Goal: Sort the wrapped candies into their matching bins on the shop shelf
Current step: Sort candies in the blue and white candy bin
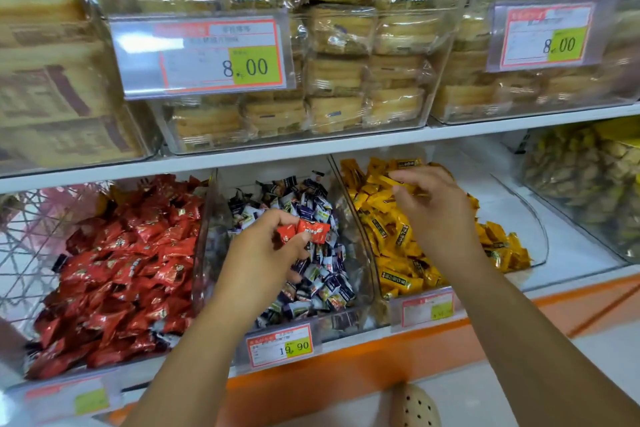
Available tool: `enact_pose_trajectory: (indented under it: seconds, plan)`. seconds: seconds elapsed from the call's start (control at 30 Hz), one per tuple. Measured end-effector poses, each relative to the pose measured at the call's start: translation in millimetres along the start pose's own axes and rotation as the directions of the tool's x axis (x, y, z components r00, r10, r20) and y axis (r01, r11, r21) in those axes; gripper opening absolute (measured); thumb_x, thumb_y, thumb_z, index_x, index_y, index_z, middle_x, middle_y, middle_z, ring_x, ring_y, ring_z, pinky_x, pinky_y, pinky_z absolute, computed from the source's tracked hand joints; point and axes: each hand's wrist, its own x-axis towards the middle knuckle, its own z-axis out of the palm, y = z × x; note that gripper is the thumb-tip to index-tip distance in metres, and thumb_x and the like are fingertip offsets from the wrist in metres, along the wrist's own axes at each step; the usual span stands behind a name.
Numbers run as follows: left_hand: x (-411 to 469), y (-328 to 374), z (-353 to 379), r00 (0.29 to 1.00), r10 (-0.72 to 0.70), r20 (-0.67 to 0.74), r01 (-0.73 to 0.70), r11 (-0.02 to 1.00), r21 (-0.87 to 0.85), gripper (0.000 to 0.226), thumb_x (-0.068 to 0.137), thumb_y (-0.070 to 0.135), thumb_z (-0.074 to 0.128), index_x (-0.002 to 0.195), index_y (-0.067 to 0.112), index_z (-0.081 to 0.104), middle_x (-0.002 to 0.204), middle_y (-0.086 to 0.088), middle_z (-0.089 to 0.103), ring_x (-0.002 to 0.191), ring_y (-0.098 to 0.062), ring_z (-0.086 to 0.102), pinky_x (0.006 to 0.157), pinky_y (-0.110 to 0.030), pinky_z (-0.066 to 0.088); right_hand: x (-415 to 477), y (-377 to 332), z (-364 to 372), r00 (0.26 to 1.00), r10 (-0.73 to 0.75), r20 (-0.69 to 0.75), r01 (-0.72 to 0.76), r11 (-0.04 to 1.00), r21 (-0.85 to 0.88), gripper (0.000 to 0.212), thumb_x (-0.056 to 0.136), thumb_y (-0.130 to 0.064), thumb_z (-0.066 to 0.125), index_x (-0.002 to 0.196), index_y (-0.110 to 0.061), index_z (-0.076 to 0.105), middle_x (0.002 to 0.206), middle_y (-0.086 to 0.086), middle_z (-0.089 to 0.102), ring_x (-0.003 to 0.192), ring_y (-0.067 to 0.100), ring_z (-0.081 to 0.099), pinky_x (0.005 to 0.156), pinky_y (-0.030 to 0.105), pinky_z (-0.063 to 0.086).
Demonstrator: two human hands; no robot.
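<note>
Three clear bins stand side by side on the lower shelf. The left bin is heaped with red wrapped candies, the middle bin with dark blue and white candies, the right bin with yellow candies. My left hand hovers over the middle bin and pinches two red candies between thumb and fingers. My right hand reaches over the right bin and holds a yellow candy at its fingertips.
Price tags hang on the bin fronts, one reading 19.90. Above, the upper shelf carries clear boxes of wrapped cakes. A pink wire basket stands at the left, a bag of yellowish snacks at the right.
</note>
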Motion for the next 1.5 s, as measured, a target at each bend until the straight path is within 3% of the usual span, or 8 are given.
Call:
enact_pose_trajectory:
  seconds: [0.17, 0.33, 0.43, 0.77, 1.07, 1.23, 1.33, 1.5]
  plan:
    - [-5.3, 5.5, 1.1, 0.997, 0.083, -0.004, -0.082, 0.989, 0.12, 0.009, 0.094, 0.03, 0.058, 0.092, 0.035, 0.051, 0.077, 0.007, 0.069, 0.053, -0.009, 0.062, 0.052, -0.026, 0.051, 10.2, 58.2, -4.0, 0.935, 0.137, 0.328, -0.008, 0.931, -0.366, 0.035, 0.101, -0.015, 0.041, 0.134, -0.01, 0.053, 0.152, 0.006, 0.035, 0.145, 0.023, 0.019, 0.118, 0.034, 0.015]
    - [-15.8, -5.5, -28.4, 0.979, 0.151, -0.136, -0.126, 0.976, 0.177, 0.011, 0.092, 0.041, 0.054, 0.093, 0.044, 0.044, 0.073, -0.013, 0.067, 0.048, -0.029, 0.052, 0.045, -0.042, 0.043, -1.5, 5.6, -13.4, 0.995, -0.046, 0.086, 0.057, 0.99, -0.126, 0.036, 0.102, -0.016, 0.038, 0.134, -0.02, 0.053, 0.139, -0.004, 0.047, 0.133, 0.009, 0.036, 0.109, 0.021, 0.031]
    - [-26.8, -16.1, -46.4, 0.963, 0.147, -0.227, -0.112, 0.981, 0.16, 0.01, 0.091, 0.038, 0.056, 0.091, 0.038, 0.046, 0.071, -0.018, 0.065, 0.039, -0.02, 0.037, 0.041, -0.03, 0.03, -28.8, -38.6, 13.2, 0.932, -0.062, 0.357, 0.025, 0.994, 0.107, 0.036, 0.102, -0.016, 0.039, 0.131, -0.031, 0.053, 0.137, -0.017, 0.045, 0.124, -0.007, 0.038, 0.099, 0.007, 0.033]
    - [-33.0, -42.9, -86.8, 0.965, 0.153, -0.212, -0.129, 0.984, 0.123, 0.034, 0.1, 0.019, 0.041, 0.108, 0.048, 0.055, 0.064, -0.001, 0.055, 0.038, -0.009, 0.037, 0.037, -0.016, 0.029, -26.6, -33.8, 132.4, 0.618, 0.469, 0.631, -0.093, 0.84, -0.534, 0.091, 0.089, -0.062, 0.048, 0.149, -0.036, -0.016, 0.154, 0.007, -0.031, 0.144, 0.045, -0.005, 0.114, 0.05, 0.019]
    - [-21.5, -44.2, -89.2, 0.979, 0.105, -0.174, -0.063, 0.971, 0.231, 0.027, 0.088, 0.036, 0.063, 0.108, 0.045, 0.046, 0.082, 0.01, 0.048, 0.061, 0.0, 0.05, 0.049, -0.011, 0.035, -41.6, -42.3, 102.3, 0.402, 0.176, 0.899, 0.127, 0.961, -0.245, 0.063, 0.098, -0.044, 0.045, 0.148, -0.051, 0.007, 0.155, -0.025, -0.018, 0.147, 0.015, 0.004, 0.116, 0.039, 0.022]
    - [-21.6, -42.2, -85.6, 0.975, 0.099, -0.198, -0.037, 0.954, 0.297, 0.037, 0.087, 0.026, 0.067, 0.108, 0.044, 0.043, 0.086, 0.015, 0.042, 0.064, -0.003, 0.048, 0.05, -0.012, 0.031, -22.0, -48.7, 100.7, 0.712, 0.287, 0.641, -0.105, 0.946, -0.307, 0.058, 0.1, -0.037, 0.043, 0.151, -0.035, 0.016, 0.159, -0.002, 0.009, 0.116, 0.017, 0.052, 0.079, 0.013, 0.042]
    - [-21.1, -45.5, -86.2, 0.978, 0.081, -0.192, -0.021, 0.955, 0.294, 0.034, 0.089, 0.025, 0.064, 0.108, 0.043, 0.042, 0.094, 0.016, 0.042, 0.07, -0.002, 0.049, 0.05, -0.013, 0.032, -20.1, -43.6, 141.1, 0.641, 0.537, 0.548, -0.306, 0.834, -0.46, 0.089, 0.089, -0.062, 0.048, 0.152, -0.032, -0.008, 0.16, 0.01, -0.004, 0.142, 0.037, 0.018, 0.107, 0.044, 0.035]
    - [-20.6, -49.2, -86.9, 0.99, 0.12, -0.068, -0.096, 0.954, 0.283, 0.022, 0.095, 0.027, 0.053, 0.109, 0.04, 0.04, 0.104, 0.019, 0.038, 0.069, -0.015, 0.052, 0.063, -0.024, 0.042, -37.7, -38.3, 162.7, 0.541, 0.443, 0.714, 0.017, 0.844, -0.537, 0.078, 0.087, -0.073, 0.035, 0.144, -0.051, -0.014, 0.157, 0.002, -0.022, 0.143, 0.04, -0.018, 0.115, 0.061, 0.008]
